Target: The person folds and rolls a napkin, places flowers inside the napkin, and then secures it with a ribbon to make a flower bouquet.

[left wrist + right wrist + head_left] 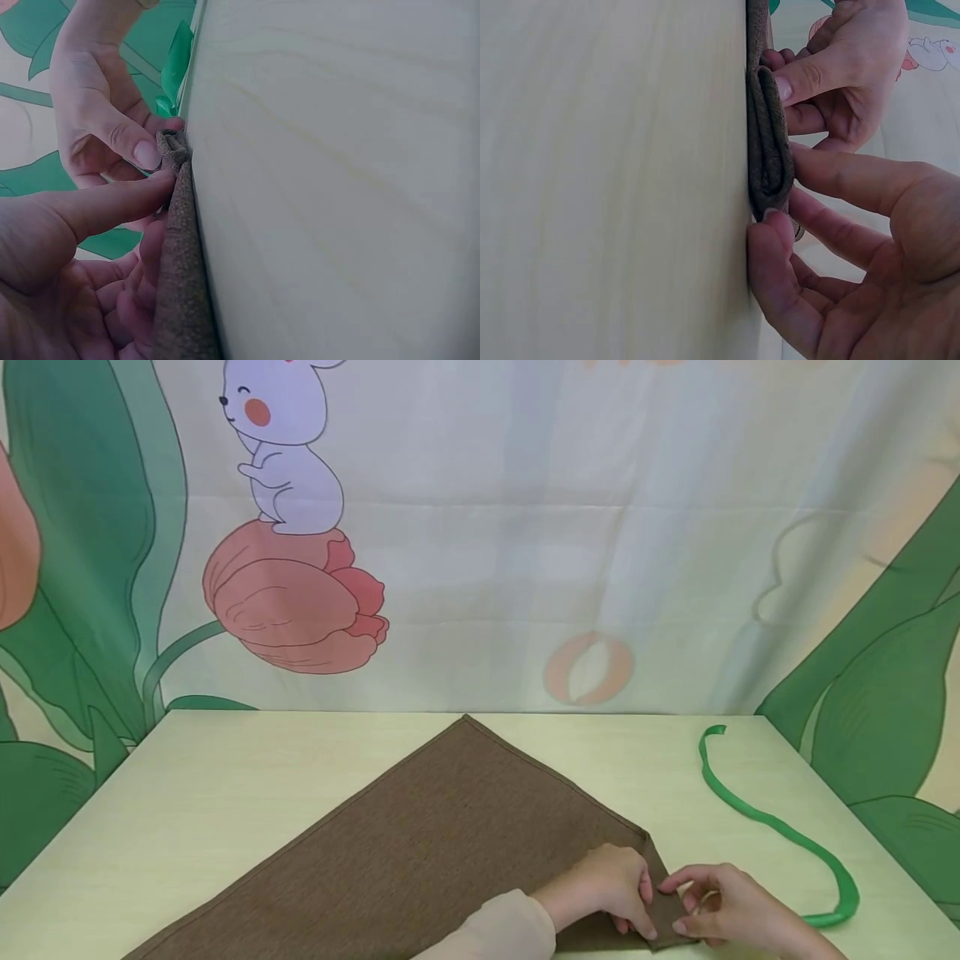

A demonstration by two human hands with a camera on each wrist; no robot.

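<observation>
A brown cloth [450, 827] lies in a large triangle, its point toward the back of the table. At its right end the cloth is turned over into a small flap [666, 906]; the right wrist view shows stacked layers [769, 142] there. My left hand [611, 885] grips the cloth at the left of this flap, thumb on top, as the left wrist view shows its thumb [112, 202] against the fold. From the other side my right hand [731, 906] pinches the flap's outer end between thumb and fingers [780, 277]. The cloth's near edge runs out of the head view.
A green ribbon [772, 822] lies curved on the pale table [262, 777], right of the cloth and behind my right hand. Behind the table hangs a printed curtain [480, 543] with a white rabbit, a tulip and leaves.
</observation>
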